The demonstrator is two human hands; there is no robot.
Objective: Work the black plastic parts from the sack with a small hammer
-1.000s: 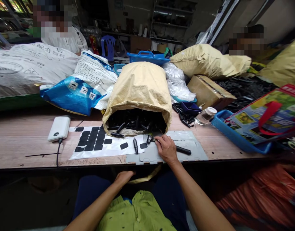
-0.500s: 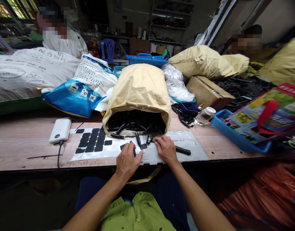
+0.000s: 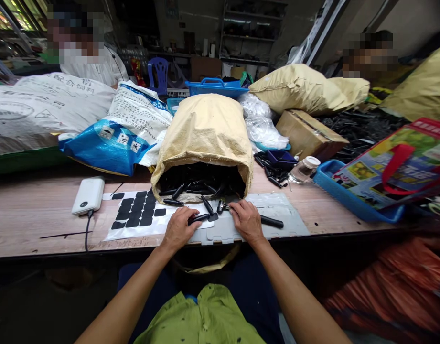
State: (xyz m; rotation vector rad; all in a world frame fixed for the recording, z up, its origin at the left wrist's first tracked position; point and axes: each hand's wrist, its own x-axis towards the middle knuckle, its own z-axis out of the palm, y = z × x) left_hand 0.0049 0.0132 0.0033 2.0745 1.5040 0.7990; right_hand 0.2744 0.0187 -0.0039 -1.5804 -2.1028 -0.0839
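Observation:
My left hand rests on the white sheet and pinches a small black cylinder part lying sideways. My right hand lies on the grey plate, its fingertips on a thin part next to a short black piece. A longer black rod lies just right of that hand. Behind both hands a tan woven sack lies open toward me, full of black parts. Black pads are stuck in rows on the white sheet.
A white power bank with a cable sits at the left. Blue-and-white bags, a cardboard box, a clear jar and a blue tray holding a printed bag crowd the back and right. Two other people sit behind the table.
My left hand came up from below the table edge onto the white sheet and took hold of a black cylinder part. My right hand has stayed in place.

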